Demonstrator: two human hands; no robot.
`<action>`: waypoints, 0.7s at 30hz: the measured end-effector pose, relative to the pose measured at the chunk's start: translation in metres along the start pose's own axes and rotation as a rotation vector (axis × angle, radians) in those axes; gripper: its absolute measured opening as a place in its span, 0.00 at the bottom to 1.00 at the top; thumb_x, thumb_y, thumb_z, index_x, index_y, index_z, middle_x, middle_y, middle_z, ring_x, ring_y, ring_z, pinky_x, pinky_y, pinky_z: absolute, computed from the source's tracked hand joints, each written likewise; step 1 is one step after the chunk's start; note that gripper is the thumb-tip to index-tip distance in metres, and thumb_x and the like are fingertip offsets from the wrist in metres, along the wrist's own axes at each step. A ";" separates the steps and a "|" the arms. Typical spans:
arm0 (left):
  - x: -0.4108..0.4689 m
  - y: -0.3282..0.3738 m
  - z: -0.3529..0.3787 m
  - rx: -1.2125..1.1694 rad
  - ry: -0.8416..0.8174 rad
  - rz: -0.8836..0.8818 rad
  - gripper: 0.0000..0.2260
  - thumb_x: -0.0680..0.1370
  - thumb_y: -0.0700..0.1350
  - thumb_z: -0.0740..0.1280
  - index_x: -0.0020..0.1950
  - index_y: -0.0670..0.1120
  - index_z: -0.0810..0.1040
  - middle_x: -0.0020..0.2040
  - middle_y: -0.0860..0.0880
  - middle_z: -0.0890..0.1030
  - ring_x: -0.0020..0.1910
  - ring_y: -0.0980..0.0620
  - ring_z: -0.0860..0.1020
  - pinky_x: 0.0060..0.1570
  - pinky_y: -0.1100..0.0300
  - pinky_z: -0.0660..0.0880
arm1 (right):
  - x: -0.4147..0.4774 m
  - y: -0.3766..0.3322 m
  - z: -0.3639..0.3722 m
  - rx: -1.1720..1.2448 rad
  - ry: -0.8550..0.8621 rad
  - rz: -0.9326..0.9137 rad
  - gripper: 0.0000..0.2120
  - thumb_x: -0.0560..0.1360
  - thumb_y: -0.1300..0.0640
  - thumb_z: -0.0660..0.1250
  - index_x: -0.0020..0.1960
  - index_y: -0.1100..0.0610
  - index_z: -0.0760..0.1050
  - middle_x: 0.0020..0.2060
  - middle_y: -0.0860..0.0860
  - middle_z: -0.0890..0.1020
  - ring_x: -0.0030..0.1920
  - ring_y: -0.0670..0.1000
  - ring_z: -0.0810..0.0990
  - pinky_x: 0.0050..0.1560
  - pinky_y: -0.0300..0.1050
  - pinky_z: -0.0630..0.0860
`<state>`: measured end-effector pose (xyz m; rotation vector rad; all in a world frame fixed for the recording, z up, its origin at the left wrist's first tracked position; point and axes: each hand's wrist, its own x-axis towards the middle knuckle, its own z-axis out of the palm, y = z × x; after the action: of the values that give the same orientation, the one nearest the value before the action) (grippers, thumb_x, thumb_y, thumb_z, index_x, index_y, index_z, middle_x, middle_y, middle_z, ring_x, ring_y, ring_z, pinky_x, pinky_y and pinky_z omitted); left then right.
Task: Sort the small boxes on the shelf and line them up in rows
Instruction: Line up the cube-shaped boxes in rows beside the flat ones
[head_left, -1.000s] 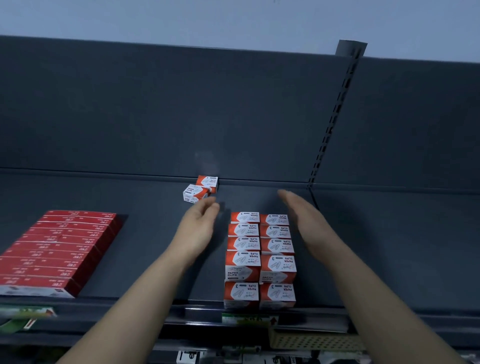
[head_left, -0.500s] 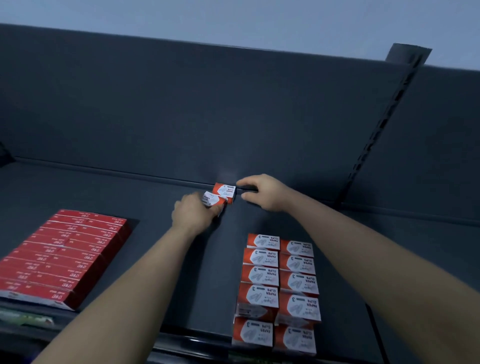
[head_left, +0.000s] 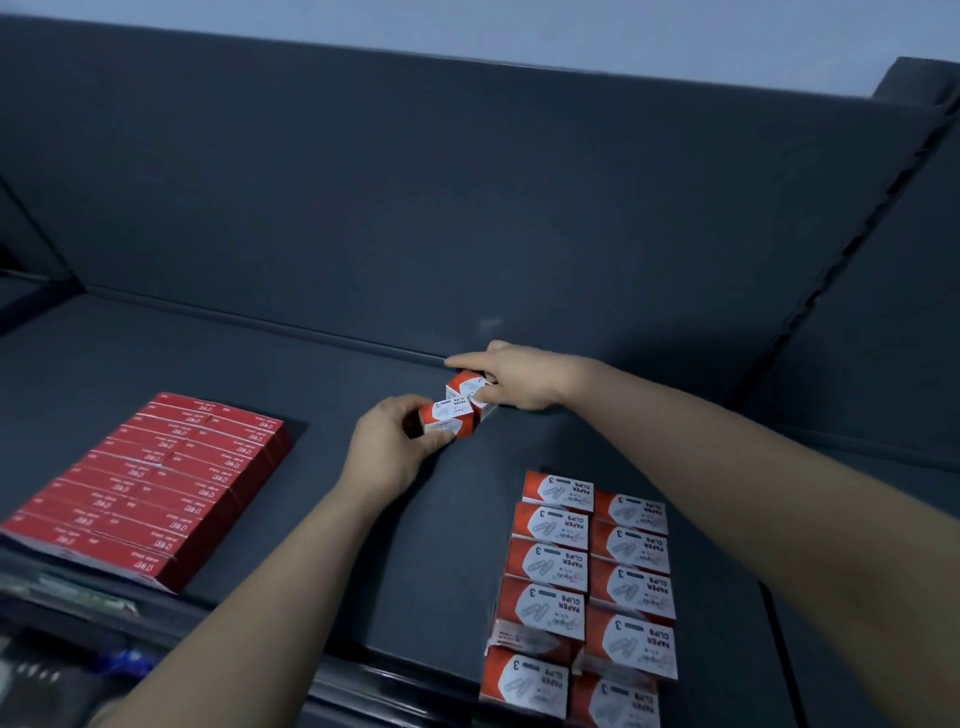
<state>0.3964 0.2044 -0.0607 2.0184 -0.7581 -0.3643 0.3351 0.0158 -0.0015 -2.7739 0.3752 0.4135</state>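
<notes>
At the back of the shelf the left hand grips one small box. The right hand pinches a second box just behind it, and the two boxes touch. The two rows of paper clip boxes stand near the front edge.

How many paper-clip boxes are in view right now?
12. Ten form the two-column block at the shelf front; the near loose box is in the left hand, the far loose box in the right hand. Stacked boxes may hide more.
</notes>
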 end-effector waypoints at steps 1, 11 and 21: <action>-0.002 -0.001 -0.001 -0.012 -0.009 -0.004 0.10 0.70 0.46 0.76 0.49 0.50 0.81 0.45 0.52 0.83 0.44 0.53 0.81 0.47 0.56 0.78 | 0.001 -0.002 -0.004 -0.046 -0.050 0.008 0.26 0.79 0.49 0.60 0.74 0.38 0.56 0.62 0.51 0.67 0.57 0.52 0.71 0.60 0.46 0.68; -0.028 0.008 -0.013 -0.329 0.010 -0.051 0.08 0.73 0.44 0.74 0.51 0.48 0.81 0.45 0.52 0.85 0.42 0.59 0.81 0.44 0.69 0.75 | -0.020 0.005 -0.002 0.246 -0.067 0.063 0.16 0.73 0.58 0.70 0.52 0.53 0.64 0.42 0.54 0.82 0.35 0.50 0.80 0.34 0.44 0.75; -0.086 0.048 -0.038 -0.643 -0.147 0.110 0.15 0.70 0.45 0.70 0.56 0.46 0.76 0.46 0.48 0.84 0.44 0.56 0.80 0.47 0.66 0.76 | -0.147 -0.019 0.004 0.664 0.511 0.117 0.12 0.73 0.57 0.70 0.55 0.49 0.74 0.42 0.49 0.83 0.44 0.50 0.82 0.48 0.47 0.77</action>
<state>0.3325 0.2660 -0.0030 1.3524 -0.7220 -0.6099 0.2034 0.0653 0.0466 -2.1661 0.6527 -0.3563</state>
